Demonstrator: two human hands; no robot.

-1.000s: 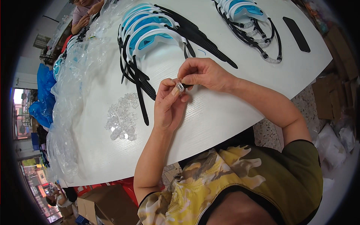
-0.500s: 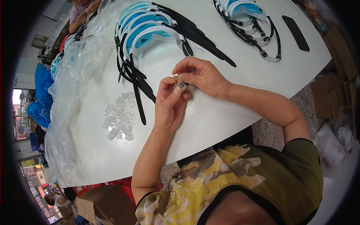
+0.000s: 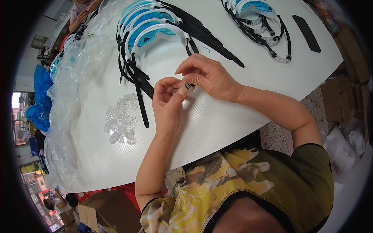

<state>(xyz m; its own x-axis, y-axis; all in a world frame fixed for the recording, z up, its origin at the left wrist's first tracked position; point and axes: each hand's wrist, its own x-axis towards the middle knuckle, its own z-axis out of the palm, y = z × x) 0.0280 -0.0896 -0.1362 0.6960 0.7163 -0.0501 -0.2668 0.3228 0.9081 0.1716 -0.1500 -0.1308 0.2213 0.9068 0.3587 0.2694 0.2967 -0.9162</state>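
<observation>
A small clear plastic buckle (image 3: 187, 87) with something dark in it sits pinched between my two hands above the white table. My left hand (image 3: 166, 101) grips it between thumb and fingers. From the right, the thumb and curled fingers of my right hand (image 3: 210, 77) close on its upper end, hiding part of it. Beyond my hands stands a row of white swim goggles (image 3: 157, 27) with blue lenses. Their black straps (image 3: 140, 101) trail toward my left hand. A pile of loose clear buckles (image 3: 121, 120) lies left of my left forearm.
More goggles (image 3: 254, 8) with buckled black straps lie at the far right, beside a flat black strip (image 3: 306, 33). Crumpled clear plastic sheeting (image 3: 64, 128) covers the table's left edge. Another person's hands (image 3: 82, 16) show at the upper left. Cardboard boxes (image 3: 112, 211) stand below the table.
My left hand has shifted slightly left and tilted, and the buckle has turned a little between my fingers. My right hand has barely moved. The view has shifted slightly.
</observation>
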